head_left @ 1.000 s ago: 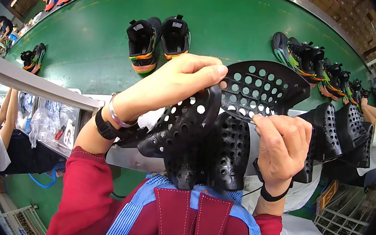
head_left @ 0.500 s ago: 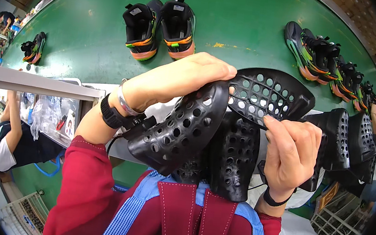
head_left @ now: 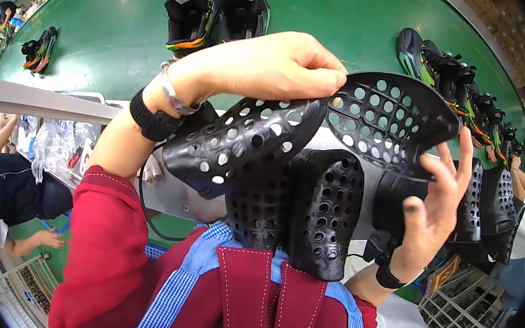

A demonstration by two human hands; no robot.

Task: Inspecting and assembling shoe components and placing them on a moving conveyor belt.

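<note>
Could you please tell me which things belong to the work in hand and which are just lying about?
Apparently in use:
- perforated black shell, pinched by the left hand, open right hand alongside
- second shell, beneath the left hand

Apparently lying about:
- plastic bags
- wire rack
- black shoes, untouched, perhaps related

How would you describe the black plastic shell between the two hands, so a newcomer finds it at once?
Start at the green table and come down to the left hand. This hand pinches the black shell, which extends right, toward the open right hand. Its hollow, ribbed inside faces the camera, while the neighbouring shells show their rounded outsides.
</note>
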